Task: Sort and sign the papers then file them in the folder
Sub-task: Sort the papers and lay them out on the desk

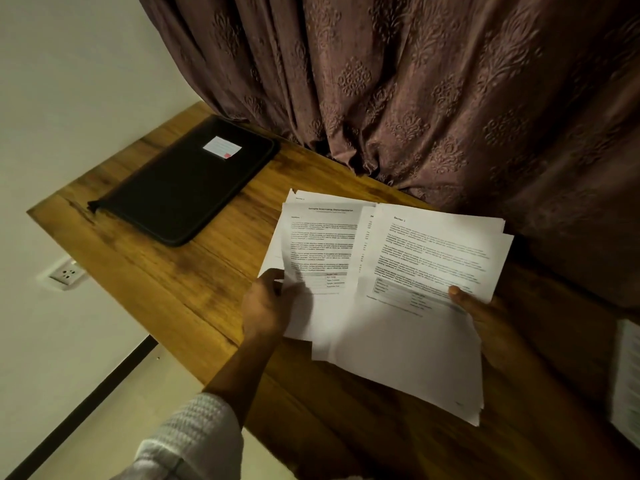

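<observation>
Several papers (398,341) are fanned over the surface (173,271), the left hand (266,303) pinching one part and the right hand (485,320) gripping the rest, seemingly to compare headings for sorting. The folder (173,192) lies closed, well apart.

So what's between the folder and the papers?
Only bare wooden table lies between the folder and the papers; the head view shows it.
</observation>
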